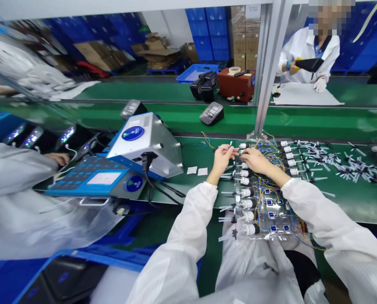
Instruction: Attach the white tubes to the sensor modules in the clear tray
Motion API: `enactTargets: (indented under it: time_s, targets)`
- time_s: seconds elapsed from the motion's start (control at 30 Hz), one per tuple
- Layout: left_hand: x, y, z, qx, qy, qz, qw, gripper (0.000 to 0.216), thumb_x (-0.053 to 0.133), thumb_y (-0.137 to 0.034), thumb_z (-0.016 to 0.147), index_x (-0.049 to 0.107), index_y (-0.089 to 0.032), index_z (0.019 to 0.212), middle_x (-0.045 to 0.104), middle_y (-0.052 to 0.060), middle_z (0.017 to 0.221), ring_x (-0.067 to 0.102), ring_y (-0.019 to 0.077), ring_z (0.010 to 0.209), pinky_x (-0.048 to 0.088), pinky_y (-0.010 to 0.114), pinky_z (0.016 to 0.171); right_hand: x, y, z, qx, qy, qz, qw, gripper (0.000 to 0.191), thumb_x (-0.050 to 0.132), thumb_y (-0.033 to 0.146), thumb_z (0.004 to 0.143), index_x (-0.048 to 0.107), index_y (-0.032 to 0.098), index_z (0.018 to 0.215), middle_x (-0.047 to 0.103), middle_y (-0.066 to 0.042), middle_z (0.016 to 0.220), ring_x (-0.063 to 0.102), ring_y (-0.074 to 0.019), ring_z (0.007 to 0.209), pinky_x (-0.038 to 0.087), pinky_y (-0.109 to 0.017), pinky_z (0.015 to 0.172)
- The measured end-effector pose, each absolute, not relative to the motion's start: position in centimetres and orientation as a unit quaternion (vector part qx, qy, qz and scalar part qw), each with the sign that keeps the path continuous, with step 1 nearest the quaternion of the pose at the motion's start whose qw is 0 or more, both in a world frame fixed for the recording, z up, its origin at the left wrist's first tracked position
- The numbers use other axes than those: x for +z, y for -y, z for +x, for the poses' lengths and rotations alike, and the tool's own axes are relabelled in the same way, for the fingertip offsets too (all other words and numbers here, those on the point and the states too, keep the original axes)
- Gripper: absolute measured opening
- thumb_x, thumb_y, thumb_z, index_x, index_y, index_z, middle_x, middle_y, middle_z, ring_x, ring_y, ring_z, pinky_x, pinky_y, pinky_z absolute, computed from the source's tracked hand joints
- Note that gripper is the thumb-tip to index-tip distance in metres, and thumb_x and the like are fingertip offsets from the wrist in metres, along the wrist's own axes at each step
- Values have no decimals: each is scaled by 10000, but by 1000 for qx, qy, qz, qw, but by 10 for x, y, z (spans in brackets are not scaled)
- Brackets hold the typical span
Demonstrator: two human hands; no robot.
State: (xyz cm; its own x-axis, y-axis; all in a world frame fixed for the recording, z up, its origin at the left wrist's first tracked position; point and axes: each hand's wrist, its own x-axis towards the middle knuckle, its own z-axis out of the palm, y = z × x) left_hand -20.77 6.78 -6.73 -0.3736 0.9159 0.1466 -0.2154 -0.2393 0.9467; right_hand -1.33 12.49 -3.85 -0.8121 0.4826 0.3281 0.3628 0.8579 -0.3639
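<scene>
My left hand (222, 158) is closed in a pinch on a thin translucent tube piece (230, 144) near the far left end of a clear plastic tray (262, 236). Beside it, my right hand (254, 160) is bent over the tray's left row, its fingertips pinched together close to the left hand's; what they grip is too small to make out. Rows of small black-and-white cylinders (248, 204) with yellow and blue wires lie in the tray, along with small blue squares (271, 215). Pale tubes with black connectors (234, 233) stick out at the left edge.
Loose tube pieces with black connectors (359, 169) are heaped at the right. Left of my hands stand a silver-and-blue box (166, 147) with a black cable and two paper slips (203, 171). A display device (211, 113) sits beyond. Co-workers are at the left and across the metal post (266, 63).
</scene>
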Motion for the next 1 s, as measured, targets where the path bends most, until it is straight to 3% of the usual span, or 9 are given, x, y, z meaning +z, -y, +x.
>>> enactTargets:
  time_s: [0.1, 0.23, 0.43, 0.57, 0.83, 1.0]
  targets:
    - [-77, -67, -204, 667, -472, 411, 403, 433, 873, -475, 761, 595, -184, 921, 784, 64, 819, 726, 152, 636, 532, 245, 579, -52, -127, -10, 121, 948, -212, 204, 256, 566, 141, 987, 767, 226, 1120, 678, -111, 1076, 569, -252, 1032, 474, -416, 983]
    - [-78, -63, -207, 628, -505, 452, 382, 334, 877, -421, 763, 722, -163, 910, 764, 45, 755, 663, 125, 604, 524, 251, 604, -49, -130, -7, 122, 942, -225, 215, 174, 630, 171, 961, 711, 185, 1115, 692, -117, 1057, 585, -275, 1047, 465, -440, 1003]
    - [-82, -64, -205, 650, -494, 448, 364, 304, 890, -402, 740, 786, -176, 914, 800, 101, 1015, 670, 133, 686, 546, 294, 677, -46, -122, -7, 243, 871, -253, 345, 219, 617, 272, 992, 631, 206, 1200, 706, -113, 1136, 651, -256, 1053, 507, -405, 951]
    - [-87, -68, -205, 669, -491, 411, 378, 311, 890, -406, 738, 785, -177, 921, 791, 77, 880, 648, 127, 637, 527, 288, 650, -51, -121, -10, 315, 819, -282, 389, 261, 720, 338, 926, 680, 203, 1146, 753, -86, 1073, 704, -241, 960, 555, -374, 883]
    - [-92, -67, -200, 662, -511, 403, 371, 279, 915, -351, 700, 786, -172, 871, 791, 58, 889, 719, 164, 807, 565, 307, 811, -53, -121, -11, 312, 821, -268, 395, 241, 708, 302, 954, 765, 198, 1164, 792, -87, 1150, 755, -237, 1051, 568, -351, 962]
    - [-89, -65, -197, 669, -514, 387, 372, 276, 928, -341, 672, 781, -172, 834, 772, 40, 831, 704, 159, 774, 554, 297, 777, -53, -119, -11, 308, 826, -268, 387, 240, 718, 291, 952, 783, 211, 1169, 796, -79, 1164, 762, -233, 1070, 569, -343, 995]
